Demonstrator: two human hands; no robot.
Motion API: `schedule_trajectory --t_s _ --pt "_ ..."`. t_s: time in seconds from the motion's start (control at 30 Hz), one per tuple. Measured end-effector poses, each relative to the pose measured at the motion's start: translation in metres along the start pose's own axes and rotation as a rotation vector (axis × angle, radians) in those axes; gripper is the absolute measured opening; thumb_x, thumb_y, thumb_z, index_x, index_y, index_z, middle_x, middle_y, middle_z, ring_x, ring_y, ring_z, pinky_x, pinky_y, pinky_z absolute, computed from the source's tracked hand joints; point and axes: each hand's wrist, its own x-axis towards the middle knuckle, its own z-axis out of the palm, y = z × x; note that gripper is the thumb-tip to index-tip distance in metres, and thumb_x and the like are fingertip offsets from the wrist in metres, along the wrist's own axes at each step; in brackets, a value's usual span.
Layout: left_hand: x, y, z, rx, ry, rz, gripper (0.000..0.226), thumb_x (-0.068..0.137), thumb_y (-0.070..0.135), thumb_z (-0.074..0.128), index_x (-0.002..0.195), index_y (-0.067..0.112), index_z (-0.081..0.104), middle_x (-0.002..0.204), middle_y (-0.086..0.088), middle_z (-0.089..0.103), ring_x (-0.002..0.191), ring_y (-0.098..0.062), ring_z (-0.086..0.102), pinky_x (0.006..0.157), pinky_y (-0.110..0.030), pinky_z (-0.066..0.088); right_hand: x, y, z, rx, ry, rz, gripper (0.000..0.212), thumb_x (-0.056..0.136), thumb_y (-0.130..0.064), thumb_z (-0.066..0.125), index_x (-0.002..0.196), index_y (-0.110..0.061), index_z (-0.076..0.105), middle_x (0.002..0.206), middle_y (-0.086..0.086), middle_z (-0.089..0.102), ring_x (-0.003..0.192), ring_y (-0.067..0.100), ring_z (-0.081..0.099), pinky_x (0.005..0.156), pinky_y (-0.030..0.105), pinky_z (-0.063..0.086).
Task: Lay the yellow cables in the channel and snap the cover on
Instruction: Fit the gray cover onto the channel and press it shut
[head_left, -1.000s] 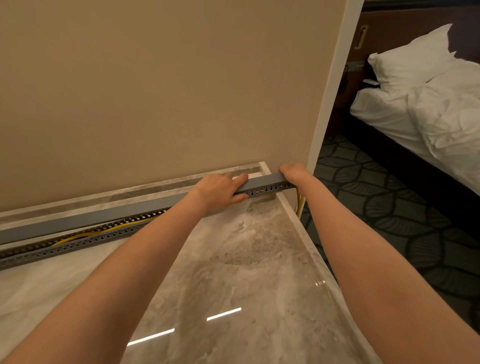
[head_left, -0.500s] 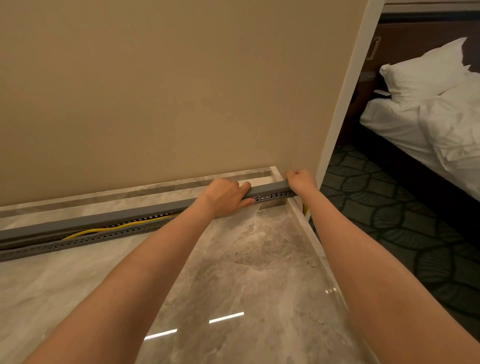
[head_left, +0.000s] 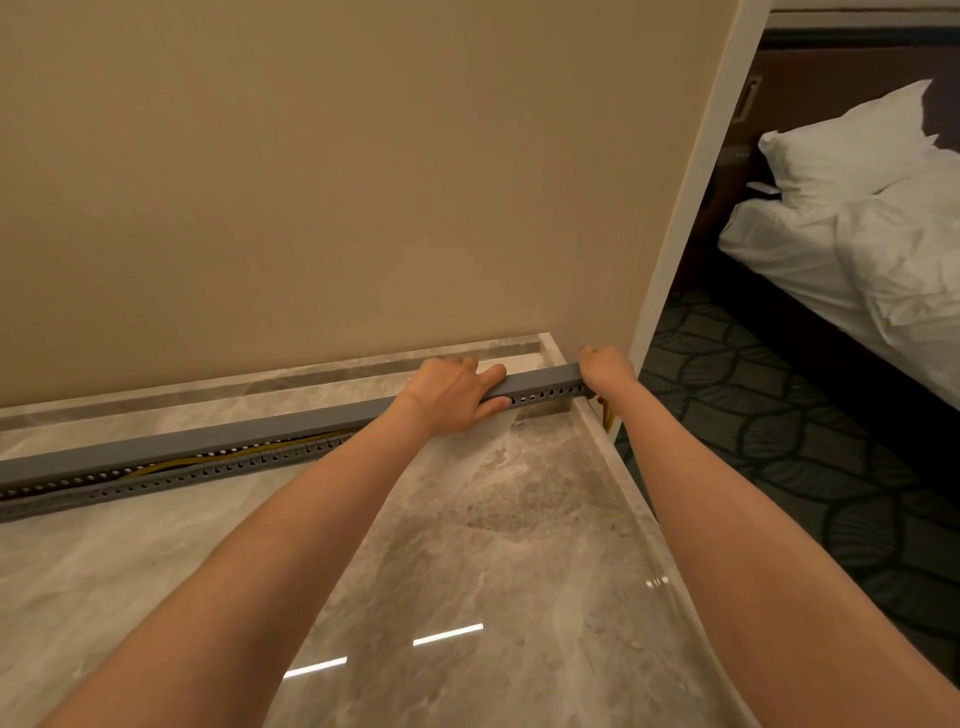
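A long grey slotted channel (head_left: 218, 470) lies on the marble floor along the beige wall. Yellow cables (head_left: 171, 464) show inside its open left stretch, and a short yellow piece (head_left: 607, 417) hangs past its right end. The grey cover (head_left: 197, 441) sits closed on the channel at the right and stands raised above it to the left. My left hand (head_left: 452, 397) grips the cover, thumb at the front and fingers over the top. My right hand (head_left: 605, 370) is curled around the right end of the cover and channel.
The marble floor (head_left: 467, 545) ends in a raised pale edge (head_left: 618, 467) on the right, with dark patterned carpet (head_left: 779, 441) beyond. A white wall corner (head_left: 675, 249) stands just behind my right hand. A bed with white linen (head_left: 883, 249) lies at the far right.
The view has shifted slightly and both hands stay on the right end of the cover. The gap between cover and channel near my left hand has closed a little.
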Motion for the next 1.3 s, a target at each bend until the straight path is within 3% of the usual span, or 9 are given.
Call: schedule_trajectory --t_s 0.2,0.3,0.43,0.57,0.7,0.8,0.9,1.0,1.3 --pt "0.001 0.001 0.001 -0.260 -0.151 -0.014 0.046 0.101 0.046 0.024 0.130 0.013 0.037 0.118 -0.017 0.054 0.102 -0.034 0.058 0.073 -0.035 0.041 -0.003 0.000 -0.015 0.350 -0.113 0.173 0.020 0.102 -0.026 0.030 0.102 -0.008 0.039 0.074 0.007 0.045 0.061 0.015 0.046 0.057 0.026 0.041" --pt "0.001 0.002 0.001 -0.317 -0.193 -0.006 0.046 0.101 0.045 0.024 0.132 0.013 0.034 0.118 -0.017 0.053 0.102 -0.035 0.059 0.078 -0.037 0.043 -0.002 0.008 -0.013 0.382 -0.125 0.210 0.025 0.101 -0.026 0.026 0.098 -0.008 0.044 0.073 0.009 0.049 0.064 0.017 0.050 0.073 0.034 0.049" --pt "0.002 0.001 0.000 -0.315 -0.216 0.008 0.044 0.101 0.043 0.025 0.131 0.012 0.034 0.116 -0.017 0.056 0.100 -0.035 0.059 0.077 -0.036 0.043 -0.001 0.016 -0.009 0.441 -0.149 0.259 0.037 0.097 -0.042 0.028 0.091 -0.012 0.050 0.077 0.009 0.054 0.077 0.022 0.054 0.102 0.045 0.040" --pt "0.004 -0.002 -0.001 -0.352 -0.255 0.025 0.043 0.101 0.042 0.026 0.129 0.011 0.034 0.114 -0.017 0.057 0.098 -0.034 0.059 0.076 -0.036 0.042 0.005 0.019 -0.017 0.473 -0.207 0.283 0.047 0.095 -0.051 0.026 0.089 -0.013 0.052 0.084 0.009 0.062 0.082 0.022 0.058 0.107 0.057 0.029" --pt "0.003 -0.002 0.001 -0.378 -0.260 0.030 0.041 0.101 0.041 0.027 0.128 0.010 0.034 0.111 -0.017 0.058 0.095 -0.033 0.059 0.073 -0.033 0.038 -0.004 0.007 -0.023 0.243 -0.225 0.267 0.036 0.097 -0.043 0.030 0.103 -0.013 0.049 0.078 0.007 0.059 0.073 0.021 0.056 0.099 0.055 0.034" --pt "0.004 -0.002 0.003 -0.405 -0.275 0.021 0.040 0.101 0.041 0.028 0.127 0.011 0.034 0.109 -0.017 0.059 0.090 -0.032 0.058 0.072 -0.034 0.039 -0.004 -0.008 -0.021 0.161 -0.207 0.230 0.034 0.100 -0.037 0.028 0.107 -0.008 0.044 0.076 0.012 0.055 0.066 0.021 0.054 0.072 0.042 0.049" --pt "0.005 -0.003 0.005 -0.448 -0.293 0.009 0.038 0.101 0.041 0.029 0.125 0.011 0.035 0.106 -0.017 0.059 0.078 -0.027 0.049 0.072 -0.035 0.039 0.001 -0.013 -0.014 -0.052 -0.117 0.178 0.039 0.099 -0.032 0.023 0.089 -0.006 0.050 0.071 0.011 0.054 0.059 0.019 0.055 0.052 0.029 0.045" --pt "0.003 -0.005 0.007 -0.499 -0.298 0.005 0.037 0.101 0.041 0.029 0.123 0.012 0.036 0.105 -0.016 0.059 0.077 -0.025 0.046 0.074 -0.036 0.039 0.004 -0.010 -0.010 -0.221 0.002 0.107 0.036 0.096 -0.028 0.025 0.073 -0.012 0.048 0.068 0.007 0.055 0.053 0.017 0.056 0.048 0.024 0.041" --pt "-0.002 -0.001 0.012 -0.407 -0.204 -0.013 0.039 0.101 0.041 0.027 0.124 0.012 0.037 0.107 -0.015 0.059 0.086 -0.033 0.059 0.068 -0.034 0.039 0.011 -0.007 -0.006 -0.550 0.029 -0.089 0.035 0.094 -0.013 0.031 0.067 -0.006 0.053 0.066 0.006 0.054 0.052 0.017 0.052 0.045 0.025 0.036"
